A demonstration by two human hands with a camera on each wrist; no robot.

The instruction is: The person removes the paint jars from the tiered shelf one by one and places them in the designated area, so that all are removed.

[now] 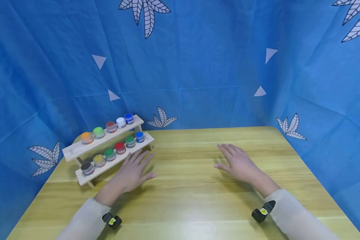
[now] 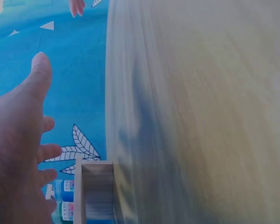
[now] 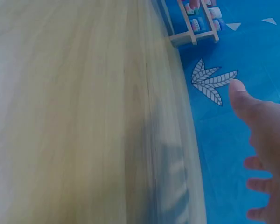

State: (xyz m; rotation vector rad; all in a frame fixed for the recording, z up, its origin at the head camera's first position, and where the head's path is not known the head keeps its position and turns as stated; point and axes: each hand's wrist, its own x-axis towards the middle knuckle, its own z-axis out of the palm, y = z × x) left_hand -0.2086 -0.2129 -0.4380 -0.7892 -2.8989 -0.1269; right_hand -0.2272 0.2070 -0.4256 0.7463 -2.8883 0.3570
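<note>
My left hand (image 1: 131, 174) hovers over the table just right of a two-step wooden rack (image 1: 100, 175), fingers spread and holding nothing. Small paint jars line both steps. On the upper one are orange (image 1: 86, 137), light green (image 1: 98, 132), brownish red (image 1: 111, 126), white (image 1: 121, 122) and blue (image 1: 129, 118) jars. The lower step carries black (image 1: 87, 168), yellow (image 1: 99, 160), green (image 1: 110, 154), red (image 1: 120, 147), another green (image 1: 130, 141) and blue (image 1: 140, 136) jars. Over the table's right half, my right hand (image 1: 239, 165) is extended with nothing in it, its thumb apart from the fingers.
A light wooden table (image 1: 186, 200) lies under both hands. Blue cloth (image 1: 204, 66) printed with white leaves and triangles hangs behind it and along both sides. Each wrist wears a small black camera (image 1: 112, 220) on a strap.
</note>
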